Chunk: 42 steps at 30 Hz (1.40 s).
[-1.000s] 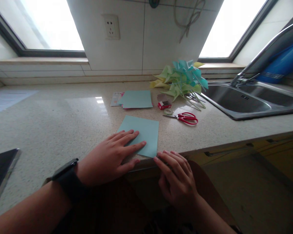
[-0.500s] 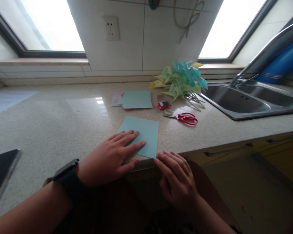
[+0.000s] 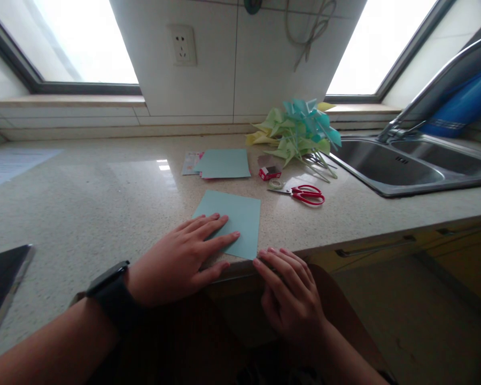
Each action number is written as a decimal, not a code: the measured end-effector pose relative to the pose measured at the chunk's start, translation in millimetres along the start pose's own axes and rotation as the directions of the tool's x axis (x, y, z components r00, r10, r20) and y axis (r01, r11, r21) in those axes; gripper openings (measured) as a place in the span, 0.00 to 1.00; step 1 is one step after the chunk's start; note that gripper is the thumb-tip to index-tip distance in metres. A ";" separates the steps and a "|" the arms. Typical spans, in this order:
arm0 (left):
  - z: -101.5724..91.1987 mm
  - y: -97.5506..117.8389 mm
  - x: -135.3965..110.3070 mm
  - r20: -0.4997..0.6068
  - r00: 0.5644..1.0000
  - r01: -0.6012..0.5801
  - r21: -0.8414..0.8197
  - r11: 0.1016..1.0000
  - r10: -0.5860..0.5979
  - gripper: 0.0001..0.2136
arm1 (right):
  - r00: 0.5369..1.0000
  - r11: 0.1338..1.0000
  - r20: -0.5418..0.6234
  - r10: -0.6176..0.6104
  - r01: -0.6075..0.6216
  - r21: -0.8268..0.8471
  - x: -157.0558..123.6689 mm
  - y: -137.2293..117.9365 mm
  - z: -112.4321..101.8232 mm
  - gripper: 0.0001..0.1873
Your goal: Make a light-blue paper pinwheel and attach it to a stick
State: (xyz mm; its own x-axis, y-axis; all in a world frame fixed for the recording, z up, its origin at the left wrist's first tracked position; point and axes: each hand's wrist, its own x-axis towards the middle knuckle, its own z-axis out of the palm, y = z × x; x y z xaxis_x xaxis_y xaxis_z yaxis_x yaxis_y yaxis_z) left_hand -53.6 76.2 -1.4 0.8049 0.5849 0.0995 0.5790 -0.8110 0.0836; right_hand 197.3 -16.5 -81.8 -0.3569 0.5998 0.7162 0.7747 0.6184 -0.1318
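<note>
A square sheet of light blue paper [image 3: 242, 222] lies on the counter near its front edge. My left hand [image 3: 194, 248] rests flat on the sheet's left part, fingers spread, a dark watch on its wrist. At the sheet's lower right corner, my right hand [image 3: 291, 291] lies against the counter edge with loosely bent fingers and nothing visible in them. Its thumb is partly hidden below. Beyond the sheet sits a stack of coloured paper [image 3: 224, 163] with a light blue top. Red-handled scissors [image 3: 308, 195] lie to the right, beside a tape roll [image 3: 276, 184] and a small red box [image 3: 270, 173].
Green, yellow and blue paper pinwheels [image 3: 300, 128] are heaped by the wall. A double steel sink [image 3: 388, 160] with a faucet [image 3: 396, 124] is at the right. Printed sheets [image 3: 16, 163] and a black panel [image 3: 4, 283] lie at the left. A socket [image 3: 182, 46] is on the wall.
</note>
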 end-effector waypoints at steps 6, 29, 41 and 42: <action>0.3 0.1 -0.1 -0.007 1.000 -0.014 0.012 1.000 0.014 0.25 | 1.000 1.000 -0.008 0.011 -0.011 -0.006 0.9 -0.9 0.9 0.29; -1.6 4.7 0.0 0.020 0.978 -0.209 0.060 0.976 0.208 0.25 | 1.000 1.000 -0.009 0.021 -0.021 0.002 5.3 -2.9 -0.5 0.27; -2.6 4.0 0.1 0.002 0.974 -0.226 0.027 0.974 0.226 0.24 | 0.999 0.999 -0.002 0.034 -0.034 -0.026 3.0 -4.3 0.9 0.28; -2.9 4.2 -0.2 0.003 0.974 -0.225 0.026 0.974 0.225 0.24 | 0.999 0.999 0.000 0.036 -0.036 -0.030 3.2 -4.4 1.0 0.28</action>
State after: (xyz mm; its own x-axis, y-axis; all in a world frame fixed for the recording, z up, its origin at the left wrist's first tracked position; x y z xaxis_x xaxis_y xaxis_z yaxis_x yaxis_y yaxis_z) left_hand -51.7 72.7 1.8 0.9150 0.3874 0.1125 0.3861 -0.9218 0.0335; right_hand 192.2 -16.8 -79.6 -0.3284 0.6215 0.7112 0.8025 0.5807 -0.1370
